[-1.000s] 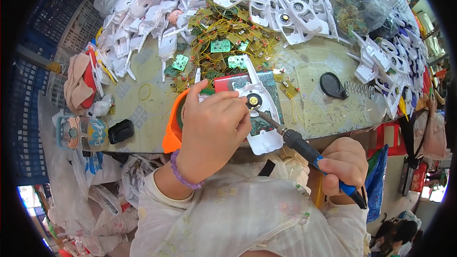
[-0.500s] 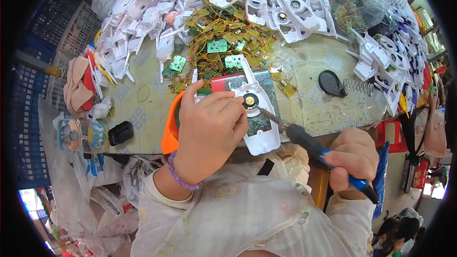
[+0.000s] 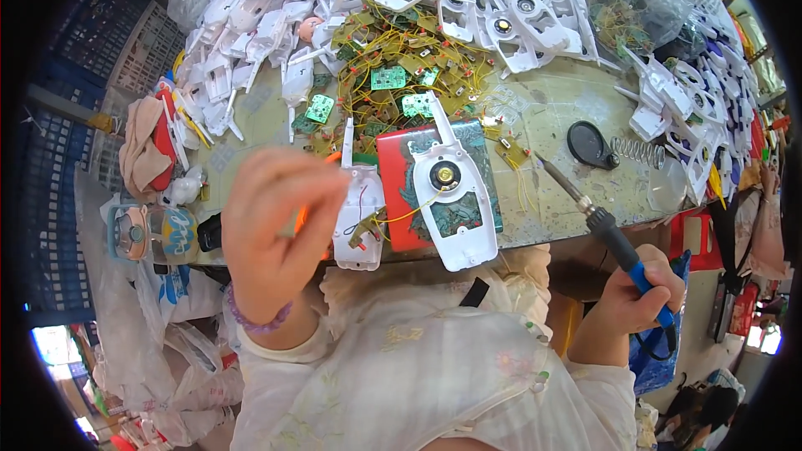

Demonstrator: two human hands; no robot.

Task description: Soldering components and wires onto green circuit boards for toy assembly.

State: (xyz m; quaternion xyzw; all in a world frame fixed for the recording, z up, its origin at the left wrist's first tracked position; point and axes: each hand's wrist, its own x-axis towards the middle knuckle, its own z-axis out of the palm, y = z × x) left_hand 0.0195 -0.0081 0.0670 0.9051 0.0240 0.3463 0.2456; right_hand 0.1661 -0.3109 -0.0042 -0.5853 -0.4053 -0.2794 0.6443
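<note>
My right hand (image 3: 643, 292) grips a soldering iron (image 3: 622, 246) with a blue and black handle, its tip pointing up and left over the table. My left hand (image 3: 280, 221), smeared by motion, hovers left of the work; its fingers look bent, and what they might hold cannot be made out. In front of me lies a white plastic shell (image 3: 468, 246) with a round black speaker (image 3: 445, 174) set in it. A yellow wire runs from the speaker to a small circuit board (image 3: 364, 232) in a second white shell (image 3: 357, 196). Part of an orange object (image 3: 302, 219) shows behind my left hand.
Under the shells is a flat red and dark-green piece (image 3: 394, 175). Wired circuit boards (image 3: 409, 50) and white shells (image 3: 251, 17) are heaped at the back. A black round-ended part (image 3: 589, 146) and a coil spring (image 3: 639, 153) lie right. A bottle (image 3: 171, 234) stands left.
My left hand has moved left off the speaker shell, uncovering the second shell and the wired board. My right hand has drawn the soldering iron away to the right.
</note>
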